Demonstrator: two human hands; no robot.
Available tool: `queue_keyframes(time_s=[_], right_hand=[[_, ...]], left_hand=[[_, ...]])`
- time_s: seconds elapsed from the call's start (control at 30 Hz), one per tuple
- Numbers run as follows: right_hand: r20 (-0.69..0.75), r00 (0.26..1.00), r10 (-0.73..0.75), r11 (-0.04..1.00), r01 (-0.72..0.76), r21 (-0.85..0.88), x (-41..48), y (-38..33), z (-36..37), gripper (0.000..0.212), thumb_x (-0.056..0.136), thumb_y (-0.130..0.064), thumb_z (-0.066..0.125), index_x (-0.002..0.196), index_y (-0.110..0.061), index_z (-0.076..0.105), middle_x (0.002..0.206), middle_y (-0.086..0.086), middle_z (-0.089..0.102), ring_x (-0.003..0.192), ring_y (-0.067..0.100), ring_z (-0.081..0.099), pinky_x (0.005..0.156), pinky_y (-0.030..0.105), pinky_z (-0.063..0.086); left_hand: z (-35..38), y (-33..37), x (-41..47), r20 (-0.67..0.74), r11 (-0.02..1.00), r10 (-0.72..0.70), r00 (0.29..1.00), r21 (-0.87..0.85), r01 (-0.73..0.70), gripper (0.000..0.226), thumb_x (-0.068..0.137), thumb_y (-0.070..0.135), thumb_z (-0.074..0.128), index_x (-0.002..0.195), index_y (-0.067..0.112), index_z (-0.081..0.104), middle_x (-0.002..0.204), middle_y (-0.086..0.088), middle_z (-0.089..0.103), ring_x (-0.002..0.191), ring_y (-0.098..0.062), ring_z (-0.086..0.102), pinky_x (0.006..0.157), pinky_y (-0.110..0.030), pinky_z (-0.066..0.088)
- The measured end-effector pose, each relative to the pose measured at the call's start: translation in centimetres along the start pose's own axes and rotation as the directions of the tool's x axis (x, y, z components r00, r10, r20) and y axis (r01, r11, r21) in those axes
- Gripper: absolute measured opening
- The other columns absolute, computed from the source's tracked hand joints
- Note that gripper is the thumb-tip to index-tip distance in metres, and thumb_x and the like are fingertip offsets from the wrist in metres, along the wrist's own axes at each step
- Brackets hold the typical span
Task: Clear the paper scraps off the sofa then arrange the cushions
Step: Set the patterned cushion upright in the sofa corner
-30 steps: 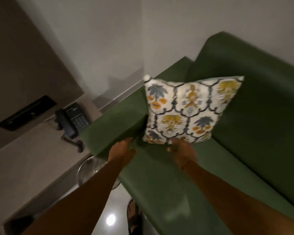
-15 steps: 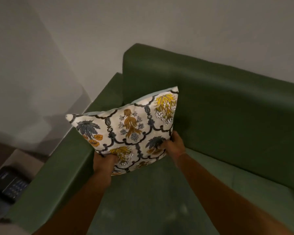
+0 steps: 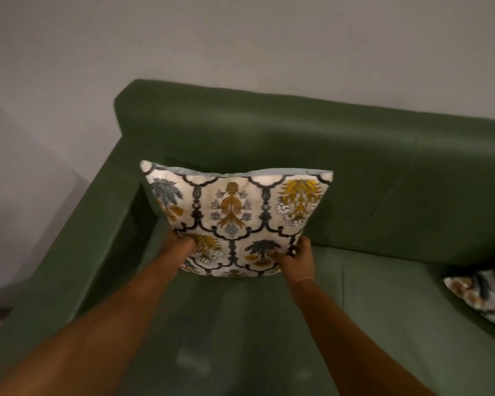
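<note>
A white cushion (image 3: pixel 235 212) with a dark lattice and yellow, blue and orange flowers stands upright in the left corner of the green sofa (image 3: pixel 383 172), leaning toward the backrest. My left hand (image 3: pixel 180 245) grips its lower left edge. My right hand (image 3: pixel 296 260) grips its lower right corner. A second cushion (image 3: pixel 486 298) of the same pattern lies flat on the seat at the right frame edge, partly cut off. No paper scraps show on the seat.
The sofa's left armrest (image 3: pixel 77 252) runs along a pale wall (image 3: pixel 40 138). The backrest stands against the same grey wall. The seat between the two cushions is bare green fabric with faint light patches.
Both hands have taken hold of the cushion and turned it square to the backrest in the corner. My view has swung right, away from the side table and phone; the second cushion has come into sight.
</note>
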State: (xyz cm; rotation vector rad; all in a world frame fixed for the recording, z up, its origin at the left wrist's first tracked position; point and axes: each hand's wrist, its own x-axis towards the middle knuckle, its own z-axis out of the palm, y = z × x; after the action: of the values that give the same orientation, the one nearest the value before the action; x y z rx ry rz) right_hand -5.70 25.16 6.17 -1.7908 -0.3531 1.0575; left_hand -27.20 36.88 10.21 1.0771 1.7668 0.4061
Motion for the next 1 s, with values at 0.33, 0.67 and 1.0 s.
queue_keyframes(time_s=[0.33,0.67,1.0], right_hand=[[-0.029,1.000,0.000,1.000,0.001,0.026,-0.7,3.5,-17.6,0.077,0.071,-0.003,0.080,0.137,-0.014,0.041,0.136,0.014,0.050,0.116,0.021,0.051,0.104,0.047,0.045],[-0.656,0.754,0.031,0.999,-0.007,0.040,-0.7,3.4,-52.5,0.083,0.074,-0.021,0.079,0.142,-0.021,0.032,0.145,0.011,0.047,0.129,0.027,0.048,0.110,0.050,0.039],[-0.408,0.836,0.366,0.886,-0.179,0.429,2.7,6.0,-66.4,0.075,0.076,0.007,0.059,0.141,-0.025,0.037,0.141,0.008,0.050,0.119,0.031,0.050,0.086,0.049,0.048]], left_hand=[[14.7,3.1,-9.0,0.491,0.576,-0.487,0.722,0.803,-0.157,0.040,0.091,0.040,0.053,0.126,0.018,0.051,0.102,-0.001,0.059,0.081,-0.019,0.058,0.076,-0.038,0.056],[49.7,12.8,-24.7,0.751,0.804,0.119,0.650,0.311,-0.507,0.086,0.071,0.003,0.079,0.145,0.017,0.036,0.139,-0.018,0.051,0.122,-0.029,0.055,0.100,-0.035,0.048],[61.2,14.6,-29.7,0.652,0.939,0.090,0.753,0.197,-0.283,0.087,0.063,-0.016,0.053,0.140,0.021,0.037,0.134,-0.006,0.052,0.119,-0.026,0.045,0.064,-0.026,0.041]])
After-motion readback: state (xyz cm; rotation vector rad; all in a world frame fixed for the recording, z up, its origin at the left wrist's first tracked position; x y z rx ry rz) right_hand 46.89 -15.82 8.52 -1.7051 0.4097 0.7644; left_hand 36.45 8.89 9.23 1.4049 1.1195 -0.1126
